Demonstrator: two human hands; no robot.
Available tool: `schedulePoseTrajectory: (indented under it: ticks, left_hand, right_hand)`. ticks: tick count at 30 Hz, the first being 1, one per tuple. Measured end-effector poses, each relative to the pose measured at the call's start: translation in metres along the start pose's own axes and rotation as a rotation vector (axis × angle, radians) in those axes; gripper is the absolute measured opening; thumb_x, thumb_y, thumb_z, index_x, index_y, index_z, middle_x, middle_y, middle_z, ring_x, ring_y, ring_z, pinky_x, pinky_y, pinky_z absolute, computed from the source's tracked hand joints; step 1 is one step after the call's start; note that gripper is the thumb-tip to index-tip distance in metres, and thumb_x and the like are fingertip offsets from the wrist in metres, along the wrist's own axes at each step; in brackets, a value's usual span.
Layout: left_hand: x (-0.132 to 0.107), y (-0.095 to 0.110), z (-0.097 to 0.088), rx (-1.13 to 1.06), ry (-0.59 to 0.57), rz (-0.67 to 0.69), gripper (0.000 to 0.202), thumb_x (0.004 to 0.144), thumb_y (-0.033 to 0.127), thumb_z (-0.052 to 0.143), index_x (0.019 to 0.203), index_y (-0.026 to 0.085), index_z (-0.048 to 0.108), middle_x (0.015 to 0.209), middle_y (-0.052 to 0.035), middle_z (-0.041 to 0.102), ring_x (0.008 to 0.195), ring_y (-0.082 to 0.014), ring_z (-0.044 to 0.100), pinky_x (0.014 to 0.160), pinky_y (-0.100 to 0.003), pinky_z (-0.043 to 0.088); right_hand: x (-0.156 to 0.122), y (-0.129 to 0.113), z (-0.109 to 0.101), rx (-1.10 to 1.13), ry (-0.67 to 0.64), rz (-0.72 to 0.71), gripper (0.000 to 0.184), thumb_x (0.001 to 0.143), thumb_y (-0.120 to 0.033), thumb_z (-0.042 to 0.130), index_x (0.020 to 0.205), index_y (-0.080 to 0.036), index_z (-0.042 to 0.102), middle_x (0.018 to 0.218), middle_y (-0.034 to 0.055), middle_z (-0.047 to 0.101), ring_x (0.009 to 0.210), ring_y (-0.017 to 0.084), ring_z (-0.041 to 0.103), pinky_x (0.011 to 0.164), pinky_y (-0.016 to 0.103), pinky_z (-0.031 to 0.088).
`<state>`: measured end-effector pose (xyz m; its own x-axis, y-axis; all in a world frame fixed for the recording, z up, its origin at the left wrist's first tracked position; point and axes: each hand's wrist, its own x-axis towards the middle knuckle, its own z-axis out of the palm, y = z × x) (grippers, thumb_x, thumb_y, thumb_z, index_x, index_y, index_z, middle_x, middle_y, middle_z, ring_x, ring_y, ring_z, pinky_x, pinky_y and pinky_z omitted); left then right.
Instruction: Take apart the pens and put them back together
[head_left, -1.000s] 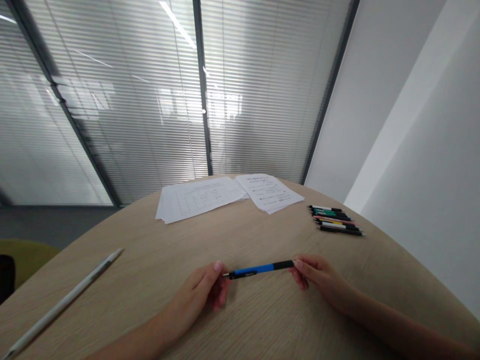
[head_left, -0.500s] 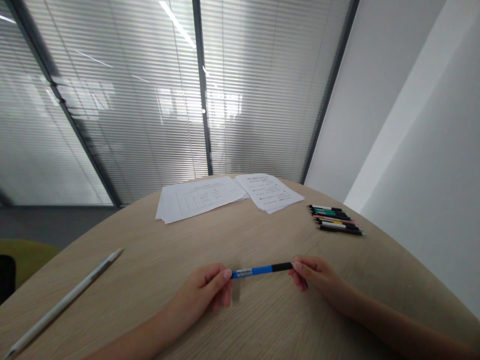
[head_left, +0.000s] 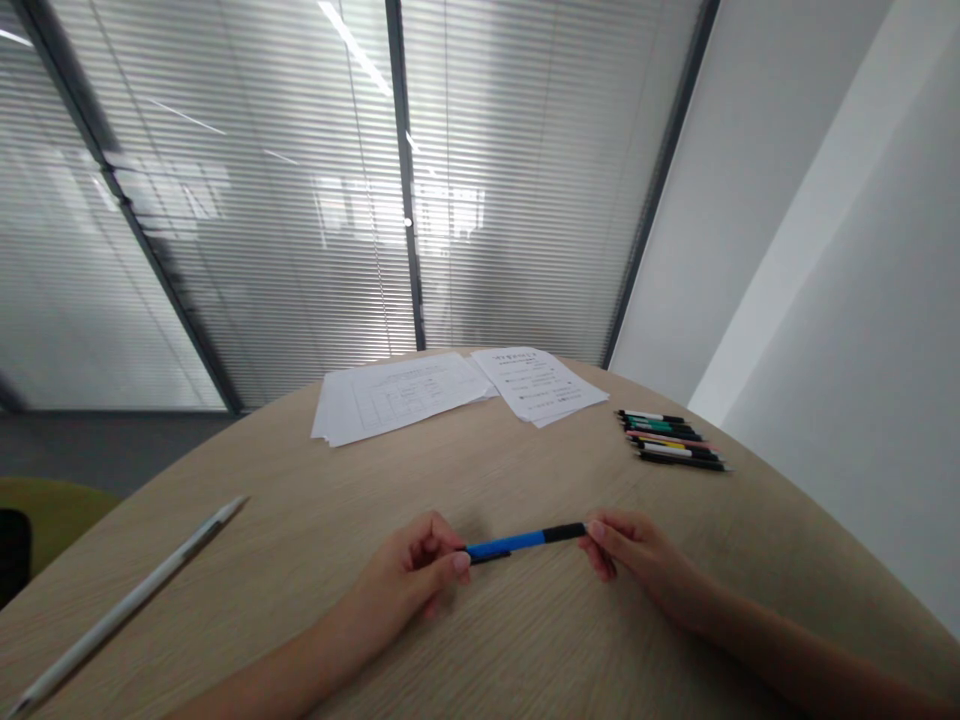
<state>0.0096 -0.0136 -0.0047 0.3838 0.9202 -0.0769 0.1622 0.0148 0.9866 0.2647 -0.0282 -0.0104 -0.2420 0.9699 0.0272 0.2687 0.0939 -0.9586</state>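
A blue and black pen (head_left: 521, 542) lies level just above the wooden table top (head_left: 315, 500), held between my two hands. My left hand (head_left: 412, 570) curls around the pen's left end, and its fingers hide the tip. My right hand (head_left: 637, 560) pinches the black end between thumb and fingertips. A long white pen (head_left: 142, 590) lies on the table to the left, apart from both hands.
Two sheaves of printed paper (head_left: 397, 398) (head_left: 536, 385) lie at the table's far edge. Several pens in a tight row (head_left: 667, 440) lie to the right. Beyond the table stand a glass wall with blinds (head_left: 262, 200) and a yellow-green chair (head_left: 52, 520).
My left hand has closed further around the pen's left end, covering the tip. The pen has rolled slightly. My right hand and the things on the table have not moved.
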Motion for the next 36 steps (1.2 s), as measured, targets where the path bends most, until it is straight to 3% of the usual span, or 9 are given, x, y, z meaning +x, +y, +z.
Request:
schedulePoseTrajectory:
  ticks: [6,11,13,18,24,28,30,32,36]
  left_hand:
    - [-0.001,0.004,0.001,-0.007,-0.01,-0.032,0.029,0.073,0.044,0.047,0.062,0.017,0.042,0.046,0.0028,0.057,0.029,-0.0045,0.039,0.032,-0.015,0.025]
    - [0.0,0.0,0.001,-0.09,-0.026,0.054,0.035,0.056,0.025,0.068,0.083,0.019,0.047,0.054,0.0076,0.055,0.037,-0.0052,0.042,0.036,-0.015,0.032]
    - [0.0,0.001,0.001,-0.05,-0.009,0.04,0.029,0.056,0.022,0.068,0.078,0.018,0.05,0.054,0.0077,0.053,0.039,-0.0051,0.041,0.037,-0.015,0.033]
    - [-0.003,0.007,0.001,0.075,0.007,-0.041,0.02,0.067,0.036,0.054,0.071,0.016,0.054,0.051,0.0038,0.057,0.035,-0.0061,0.041,0.037,-0.018,0.031]
    - [-0.007,0.011,0.0,0.16,-0.038,-0.041,0.042,0.076,0.046,0.038,0.053,0.014,0.054,0.047,0.0013,0.054,0.039,-0.0077,0.045,0.043,-0.019,0.034]
    - [-0.006,0.01,0.001,0.042,-0.026,-0.026,0.037,0.072,0.043,0.048,0.096,0.016,0.053,0.054,0.0036,0.057,0.041,-0.0088,0.046,0.042,-0.02,0.035]
    - [-0.005,0.009,0.002,-0.003,-0.011,0.0,0.052,0.062,0.033,0.061,0.109,0.019,0.042,0.056,0.0069,0.055,0.041,-0.008,0.044,0.041,-0.019,0.034]
    - [-0.005,0.008,0.004,-0.008,0.003,0.003,0.046,0.056,0.025,0.065,0.098,0.02,0.046,0.055,0.0082,0.053,0.039,-0.0067,0.041,0.038,-0.017,0.032]
    - [-0.008,0.011,0.005,0.086,-0.007,-0.022,0.014,0.068,0.03,0.055,0.07,0.017,0.052,0.053,0.0039,0.057,0.036,-0.0062,0.041,0.038,-0.017,0.031]
  right_hand:
    - [0.001,0.01,0.0,0.009,-0.05,-0.041,0.046,0.073,-0.057,0.043,0.056,-0.015,0.051,0.048,-0.0019,0.046,0.044,0.009,0.043,0.045,0.022,0.035]
    - [0.0,0.008,0.0,0.016,-0.024,-0.025,0.046,0.073,-0.057,0.042,0.056,-0.015,0.05,0.047,-0.0021,0.046,0.044,0.009,0.043,0.045,0.022,0.036]
    - [0.0,0.006,0.0,0.009,-0.022,-0.028,0.047,0.073,-0.058,0.042,0.055,-0.015,0.05,0.047,-0.002,0.046,0.044,0.009,0.044,0.046,0.022,0.036]
    - [0.001,0.008,0.0,-0.01,-0.042,-0.044,0.047,0.072,-0.058,0.042,0.056,-0.015,0.05,0.047,-0.0022,0.046,0.044,0.009,0.043,0.045,0.022,0.036]
    - [0.002,0.013,-0.001,-0.034,-0.08,-0.079,0.046,0.073,-0.056,0.043,0.054,-0.015,0.048,0.048,-0.0026,0.044,0.044,0.008,0.042,0.046,0.021,0.035]
    - [0.002,0.009,0.0,-0.039,-0.074,-0.056,0.045,0.072,-0.057,0.044,0.054,-0.016,0.048,0.048,-0.0028,0.044,0.044,0.008,0.042,0.045,0.021,0.036]
    - [0.002,0.006,0.0,-0.029,-0.062,-0.046,0.046,0.072,-0.057,0.043,0.054,-0.016,0.048,0.048,-0.0027,0.044,0.044,0.009,0.043,0.045,0.021,0.036]
    - [0.001,0.004,0.0,-0.02,-0.053,-0.038,0.045,0.072,-0.057,0.043,0.055,-0.016,0.049,0.048,-0.0027,0.045,0.045,0.009,0.043,0.046,0.021,0.036]
    - [0.0,0.004,0.0,-0.043,-0.065,-0.05,0.045,0.072,-0.057,0.042,0.054,-0.016,0.048,0.047,-0.0028,0.044,0.045,0.009,0.042,0.046,0.021,0.036]
